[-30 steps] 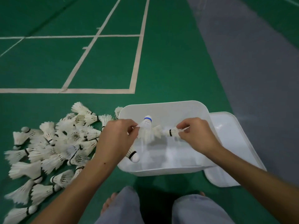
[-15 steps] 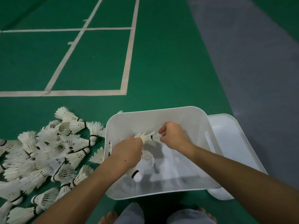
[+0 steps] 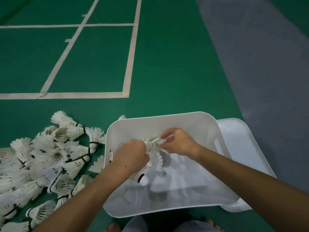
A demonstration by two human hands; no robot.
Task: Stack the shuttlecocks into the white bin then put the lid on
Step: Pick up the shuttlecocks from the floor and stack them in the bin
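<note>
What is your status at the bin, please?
Left hand and right hand gripping shuttlecocks over white bin. Lid off, alongside. Nothing blocking.

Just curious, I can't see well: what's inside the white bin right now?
Inside the white bin both hands work: the left hand and right hand hold shuttlecocks between them. One black-banded shuttlecock pokes out below the left hand. The hands hide how many they hold.

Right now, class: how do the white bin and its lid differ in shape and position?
The white bin is deep, with tall walls; the lid is shallow, barely rimmed. The bin sits in front of the person, both hands in it; the lid lies untouched on the floor to its right. Both are white plastic, round-cornered.
</note>
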